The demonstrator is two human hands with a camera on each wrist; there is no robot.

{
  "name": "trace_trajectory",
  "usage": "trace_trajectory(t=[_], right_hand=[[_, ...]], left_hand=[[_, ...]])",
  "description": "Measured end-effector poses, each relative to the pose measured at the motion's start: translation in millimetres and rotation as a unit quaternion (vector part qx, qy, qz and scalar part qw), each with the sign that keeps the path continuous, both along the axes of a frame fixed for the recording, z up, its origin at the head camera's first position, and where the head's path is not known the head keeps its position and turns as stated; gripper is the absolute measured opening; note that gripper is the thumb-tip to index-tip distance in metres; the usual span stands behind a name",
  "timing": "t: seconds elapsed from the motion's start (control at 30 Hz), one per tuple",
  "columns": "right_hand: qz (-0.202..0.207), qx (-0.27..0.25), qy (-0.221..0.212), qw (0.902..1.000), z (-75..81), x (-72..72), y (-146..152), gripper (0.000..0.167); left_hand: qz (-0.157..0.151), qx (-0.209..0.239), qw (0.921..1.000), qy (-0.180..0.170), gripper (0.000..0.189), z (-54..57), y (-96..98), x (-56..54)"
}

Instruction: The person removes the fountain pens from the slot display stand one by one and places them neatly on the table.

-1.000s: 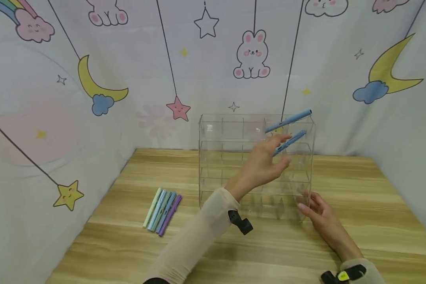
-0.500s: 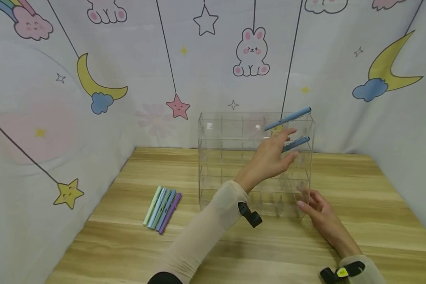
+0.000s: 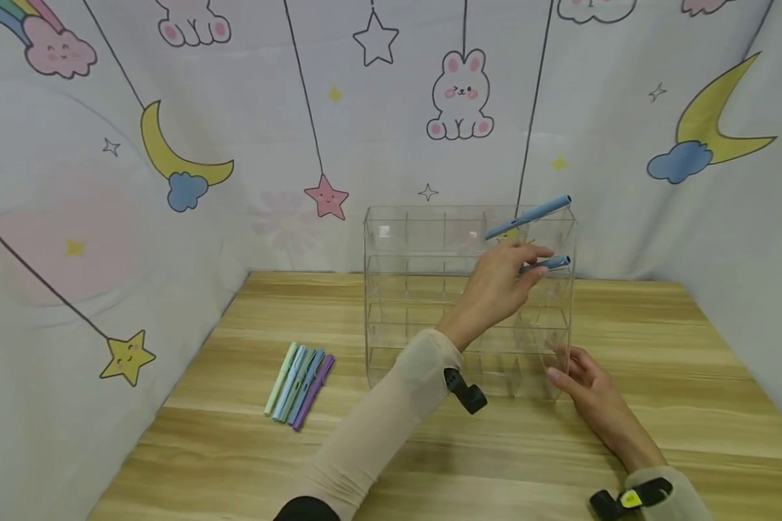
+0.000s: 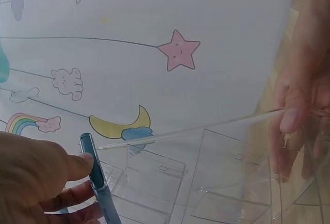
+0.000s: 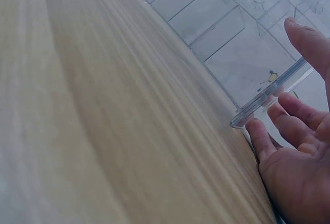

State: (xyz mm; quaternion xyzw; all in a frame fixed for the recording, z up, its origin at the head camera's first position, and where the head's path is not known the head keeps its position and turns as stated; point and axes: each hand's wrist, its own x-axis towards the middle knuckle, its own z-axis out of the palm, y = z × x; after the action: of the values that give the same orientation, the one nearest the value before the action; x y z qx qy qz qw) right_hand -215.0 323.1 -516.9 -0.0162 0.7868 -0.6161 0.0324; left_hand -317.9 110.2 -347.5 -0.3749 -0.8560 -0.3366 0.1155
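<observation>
A clear compartmented organizer [image 3: 423, 289] stands upright on the wooden table. My left hand [image 3: 498, 282] is in front of its upper right part and pinches a blue pen [image 3: 554, 263] at the second row. In the left wrist view, the thumb lies on this capped pen [image 4: 97, 170] with fingers behind it. A second blue pen [image 3: 528, 217] slants out of the top row, above that hand. My right hand [image 3: 593, 398] grips the organizer's lower right side. The right wrist view has the thumb on one face of the side panel [image 5: 270, 92] and fingers on the other.
Several pens [image 3: 300, 387] lie side by side on the table [image 3: 221, 449], left of the organizer: pale green, light blue, green, blue and purple. A white curtain [image 3: 391, 130] with cartoon prints hangs behind and along both sides.
My left hand has moved right, and its fingers have closed on the pen. That pen now lies flatter and farther right in the second row. The right hand keeps its place.
</observation>
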Motion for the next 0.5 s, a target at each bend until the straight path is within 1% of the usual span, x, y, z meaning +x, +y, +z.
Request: trace_trajectory(t=[0.13,0.3,0.4,0.5], right_hand=[[-0.003,-0.005,0.0,1.0,-0.4,0.2,0.5,0.062],[0.0,-0.008,0.006,1.0,-2.1,0.2,0.2,0.061],[0.004,-0.008,0.004,1.0,-1.1,0.4,0.4,0.061],[0.005,-0.009,-0.001,0.9999,0.1,0.6,0.9,0.063]], left_hand=[[0.005,-0.013,0.9999,-0.003,0.032,1.2,3.2,-0.9],[0.012,0.001,0.9999,-0.007,0.029,1.0,3.4,-1.5],[0.006,0.02,0.9998,-0.001,0.027,2.0,1.6,-1.9],[-0.019,0.064,0.9977,0.014,0.026,3.3,-1.8,-3.2]])
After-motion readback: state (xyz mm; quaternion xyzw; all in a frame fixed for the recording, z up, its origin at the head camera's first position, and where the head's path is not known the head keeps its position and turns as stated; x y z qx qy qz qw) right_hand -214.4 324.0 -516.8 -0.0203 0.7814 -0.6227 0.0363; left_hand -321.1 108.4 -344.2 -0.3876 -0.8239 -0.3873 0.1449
